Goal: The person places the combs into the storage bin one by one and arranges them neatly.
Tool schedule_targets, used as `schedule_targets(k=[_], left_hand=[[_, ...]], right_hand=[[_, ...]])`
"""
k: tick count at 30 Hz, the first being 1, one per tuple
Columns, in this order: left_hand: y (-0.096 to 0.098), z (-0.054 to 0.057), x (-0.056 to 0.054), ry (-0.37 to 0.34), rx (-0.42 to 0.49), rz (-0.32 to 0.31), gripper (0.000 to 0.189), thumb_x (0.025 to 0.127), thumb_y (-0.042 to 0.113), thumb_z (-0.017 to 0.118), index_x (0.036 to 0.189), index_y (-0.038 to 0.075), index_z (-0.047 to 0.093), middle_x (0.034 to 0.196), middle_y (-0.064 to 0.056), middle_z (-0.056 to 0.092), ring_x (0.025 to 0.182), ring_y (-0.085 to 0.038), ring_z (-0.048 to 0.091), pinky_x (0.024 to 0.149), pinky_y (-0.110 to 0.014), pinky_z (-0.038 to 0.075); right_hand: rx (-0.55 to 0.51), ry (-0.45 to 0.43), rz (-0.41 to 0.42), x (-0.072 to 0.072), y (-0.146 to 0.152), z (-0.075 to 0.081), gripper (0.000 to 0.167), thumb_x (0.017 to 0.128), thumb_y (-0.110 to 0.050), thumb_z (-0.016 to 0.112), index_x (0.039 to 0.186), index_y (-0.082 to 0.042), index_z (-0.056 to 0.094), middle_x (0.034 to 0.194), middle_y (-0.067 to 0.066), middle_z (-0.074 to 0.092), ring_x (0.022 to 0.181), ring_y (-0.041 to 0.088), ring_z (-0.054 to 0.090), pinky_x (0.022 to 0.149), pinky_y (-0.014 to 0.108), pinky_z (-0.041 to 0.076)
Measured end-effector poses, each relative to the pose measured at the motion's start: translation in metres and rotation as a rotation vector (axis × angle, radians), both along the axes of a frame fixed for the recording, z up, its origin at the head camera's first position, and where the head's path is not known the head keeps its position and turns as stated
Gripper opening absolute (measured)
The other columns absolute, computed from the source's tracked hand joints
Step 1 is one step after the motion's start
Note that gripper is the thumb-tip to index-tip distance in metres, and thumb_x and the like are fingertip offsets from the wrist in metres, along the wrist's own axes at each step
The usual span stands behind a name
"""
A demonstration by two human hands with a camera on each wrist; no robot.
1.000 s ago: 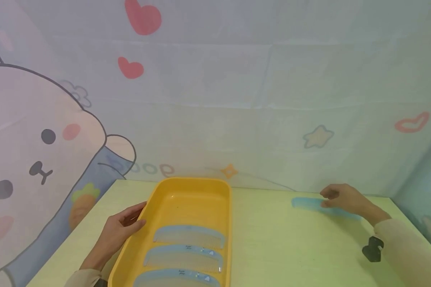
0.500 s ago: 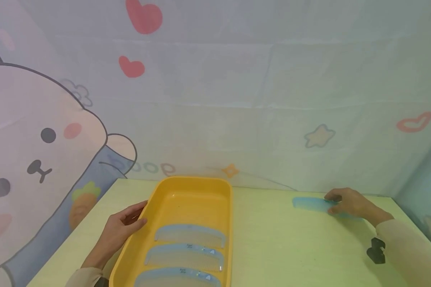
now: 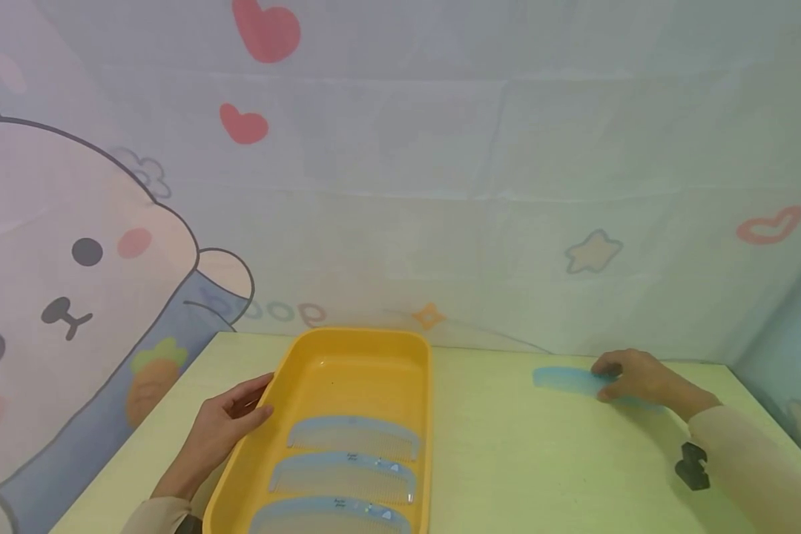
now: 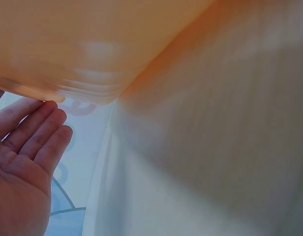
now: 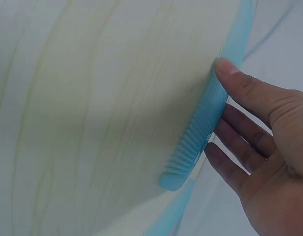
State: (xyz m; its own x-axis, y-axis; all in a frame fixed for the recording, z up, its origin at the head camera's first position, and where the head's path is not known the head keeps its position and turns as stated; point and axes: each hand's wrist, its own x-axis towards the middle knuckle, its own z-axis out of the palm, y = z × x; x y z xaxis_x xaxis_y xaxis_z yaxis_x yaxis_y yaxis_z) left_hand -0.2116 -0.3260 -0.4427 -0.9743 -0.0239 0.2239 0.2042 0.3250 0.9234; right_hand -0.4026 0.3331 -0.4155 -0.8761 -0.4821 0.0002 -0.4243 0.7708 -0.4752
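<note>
My left hand (image 3: 223, 426) holds the left rim of a yellow tray (image 3: 367, 343), its thumb over the rim and fingers along the outside. In the left wrist view those fingers (image 4: 45, 128) look fairly straight. Three light-blue combs, the upper (image 3: 354, 430), middle (image 3: 343, 467) and lower (image 3: 327, 512), lie across the tray with teeth towards me. On the right, my right hand (image 3: 641, 378) pinches a blue comb (image 5: 198, 130) between thumb and fingers. A paler comb-like blue strip (image 5: 237, 37) shows behind it at both ends. From the head view, blue comb plastic (image 3: 561, 380) extends left of the hand.
The pale yellow-green table (image 3: 507, 460) ends at a printed cloth backdrop (image 3: 407, 148) with hearts and a cartoon animal. The tray's far end stands close to that cloth. Another piece of cloth (image 3: 790, 356) borders the table's right side.
My right hand first shifts slightly right along the comb. It then moves a little left, and the visible comb end moves left with it. The left hand and tray stay in place.
</note>
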Motion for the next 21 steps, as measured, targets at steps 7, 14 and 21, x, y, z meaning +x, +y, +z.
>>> schedule_targets(k=[7, 14, 21], left_hand=[[0.0, 0.0, 0.0, 0.0, 0.007, -0.001, 0.057, 0.101, 0.011, 0.075, 0.153, -0.002, 0.055, 0.152, -0.026, 0.054, 0.116, 0.003, 0.064, 0.09, -0.024, 0.059], [0.001, 0.001, -0.002, -0.006, 0.019, -0.004, 0.057, 0.101, 0.011, 0.075, 0.153, -0.002, 0.055, 0.152, -0.027, 0.054, 0.115, 0.003, 0.065, 0.088, -0.026, 0.06], [0.001, -0.001, -0.003, -0.006, 0.012, 0.002, 0.057, 0.101, 0.011, 0.075, 0.153, -0.002, 0.055, 0.151, -0.028, 0.055, 0.115, 0.004, 0.065, 0.089, -0.025, 0.06]], right_hand=[[-0.031, 0.004, 0.026, 0.004, -0.01, 0.004, 0.049, 0.083, -0.014, 0.092, 0.12, 0.01, 0.07, 0.118, 0.024, 0.071, 0.111, 0.048, 0.064, 0.093, 0.06, 0.055], [-0.051, -0.001, 0.023, 0.007, -0.016, 0.01, 0.039, 0.084, -0.009, 0.09, 0.115, 0.006, 0.072, 0.11, 0.014, 0.069, 0.101, 0.034, 0.062, 0.084, 0.049, 0.055], [-0.077, -0.02, 0.08, 0.011, -0.018, 0.017, 0.023, 0.089, -0.009, 0.086, 0.106, -0.001, 0.074, 0.107, 0.009, 0.07, 0.101, 0.031, 0.064, 0.086, 0.048, 0.057]])
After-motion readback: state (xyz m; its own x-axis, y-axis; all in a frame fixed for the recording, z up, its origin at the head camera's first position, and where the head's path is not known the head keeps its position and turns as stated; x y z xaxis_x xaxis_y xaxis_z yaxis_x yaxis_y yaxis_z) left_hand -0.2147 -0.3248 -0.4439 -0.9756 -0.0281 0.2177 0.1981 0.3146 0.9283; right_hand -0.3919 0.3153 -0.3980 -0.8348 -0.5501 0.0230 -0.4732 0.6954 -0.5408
